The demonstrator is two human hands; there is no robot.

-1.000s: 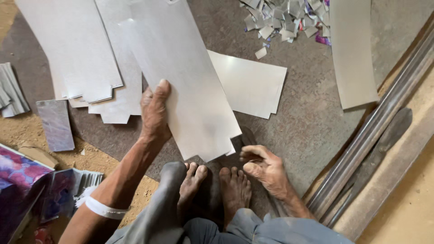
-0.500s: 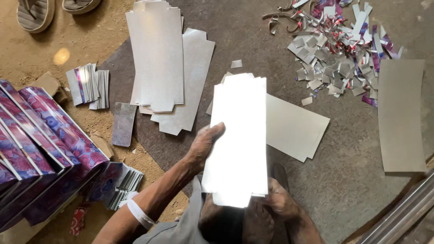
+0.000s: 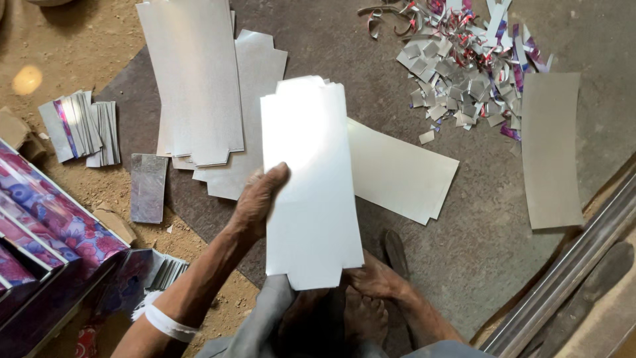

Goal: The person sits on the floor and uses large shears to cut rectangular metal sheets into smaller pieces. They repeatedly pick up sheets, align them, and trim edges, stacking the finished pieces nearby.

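While the left hand (image 3: 257, 202) pinches the notched metal sheet (image 3: 308, 182) by its left edge and the right hand (image 3: 374, 278) grips its lower corner, several notched sheets (image 3: 199, 86) lie stacked beyond, with 2 un-notched blanks (image 3: 404, 174) and offcuts (image 3: 464, 66) farther off.

right hand (image 3: 374, 278) partly hidden behind held silver sheet (image 3: 308, 185), patterned boxes (image 3: 46, 225) cut off at left edge

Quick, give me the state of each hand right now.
Left hand: closed on the left edge of the silver sheet stack.
Right hand: at the stack's bottom corner; grip cannot be told.
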